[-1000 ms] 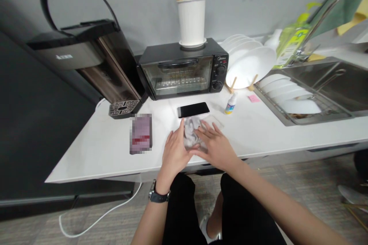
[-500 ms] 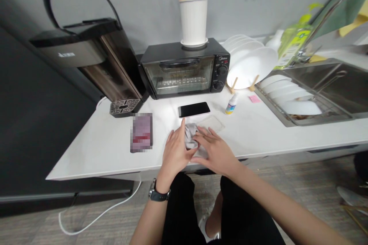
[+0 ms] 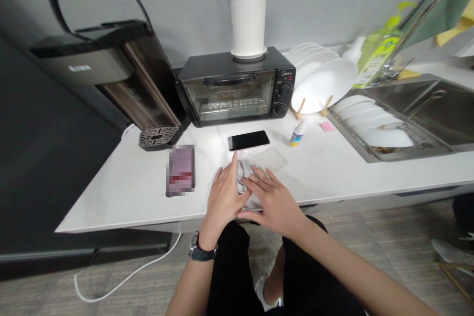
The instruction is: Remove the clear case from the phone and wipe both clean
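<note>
A crumpled light grey cloth (image 3: 243, 170) lies between my two hands near the counter's front edge. My left hand (image 3: 225, 194) rests at its left side, fingers apart and index finger pointing up the counter. From the right, my right hand (image 3: 273, 197) touches the cloth with spread fingers. A clear phone case (image 3: 273, 159) lies flat just beyond my right fingertips. Behind the hands is a black-screened phone (image 3: 249, 140), face up. To its right stands a small spray bottle (image 3: 297, 133) with a white top.
A purple pouch-like item (image 3: 181, 170), partly pixelated, lies left on the white counter (image 3: 122, 197). Behind stand a water dispenser (image 3: 148, 84), a toaster oven (image 3: 229, 96) and racked plates (image 3: 322, 84). A pink note (image 3: 327, 127) lies before the sink (image 3: 425, 103) with more dishes.
The view has shifted slightly. My right hand has moved a little left and toward me over the cloth, and more of the clear case shows. My left hand stays at the cloth's left side.
</note>
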Demonstrator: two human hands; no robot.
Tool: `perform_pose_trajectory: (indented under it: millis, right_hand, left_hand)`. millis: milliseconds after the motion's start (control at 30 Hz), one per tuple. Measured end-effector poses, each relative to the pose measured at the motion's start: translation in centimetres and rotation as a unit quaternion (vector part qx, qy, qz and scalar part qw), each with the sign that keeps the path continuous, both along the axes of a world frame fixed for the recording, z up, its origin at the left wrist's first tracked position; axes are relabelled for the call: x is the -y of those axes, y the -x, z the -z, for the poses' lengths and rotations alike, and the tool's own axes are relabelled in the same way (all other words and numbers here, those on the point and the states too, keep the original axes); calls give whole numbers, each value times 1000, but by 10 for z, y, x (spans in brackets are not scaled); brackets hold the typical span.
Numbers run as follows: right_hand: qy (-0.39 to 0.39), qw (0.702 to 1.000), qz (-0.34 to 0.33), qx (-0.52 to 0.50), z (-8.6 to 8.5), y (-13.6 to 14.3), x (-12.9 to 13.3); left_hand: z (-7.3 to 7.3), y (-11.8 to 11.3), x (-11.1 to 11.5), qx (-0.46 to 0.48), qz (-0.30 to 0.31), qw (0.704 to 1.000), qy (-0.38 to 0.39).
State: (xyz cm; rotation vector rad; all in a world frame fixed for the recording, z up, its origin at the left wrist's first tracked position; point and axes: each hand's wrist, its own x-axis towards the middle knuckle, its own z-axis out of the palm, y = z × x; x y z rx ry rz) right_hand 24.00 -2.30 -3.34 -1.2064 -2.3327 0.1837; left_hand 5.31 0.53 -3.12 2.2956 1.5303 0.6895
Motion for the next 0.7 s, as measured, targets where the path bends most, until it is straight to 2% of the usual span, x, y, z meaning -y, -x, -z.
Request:
perform_pose_trajectory:
  millis: [67, 167, 233, 300, 400, 467, 533, 600, 700]
  right_hand:
    - [0, 1000, 10, 9, -1, -10, 5]
    - [-33, 990, 132, 43, -1, -39, -7]
    - [-54, 977, 201, 53, 0, -46, -18]
    - [-51, 980, 188, 44, 3, -36, -22]
    - [-21, 998, 63, 12, 5, -8, -10]
    - [-6, 1000, 21, -6, 5, 0, 1]
    - [-2, 999, 44, -14, 5, -9, 6]
    - [-6, 994, 103, -27, 5, -31, 3]
    - [35, 980, 143, -135, 5, -66, -9]
  left_hand:
    - [0, -1, 1, 2, -4, 1000, 1]
    - [-2, -2, 1, 24, -4, 1000, 3]
    - [-3, -2, 1, 34, -3, 999, 2]
    - [-2, 0, 1, 33, -2, 999, 3]
    - [0, 2, 0, 15, -1, 1000, 5]
    - [0, 3, -1, 8, -10, 1000, 3]
    - [0, 3, -2, 15, -17, 1000, -1]
    - [0, 2, -1, 26, -14, 1000, -9]
    - [0, 3, 3, 50, -1, 998, -31]
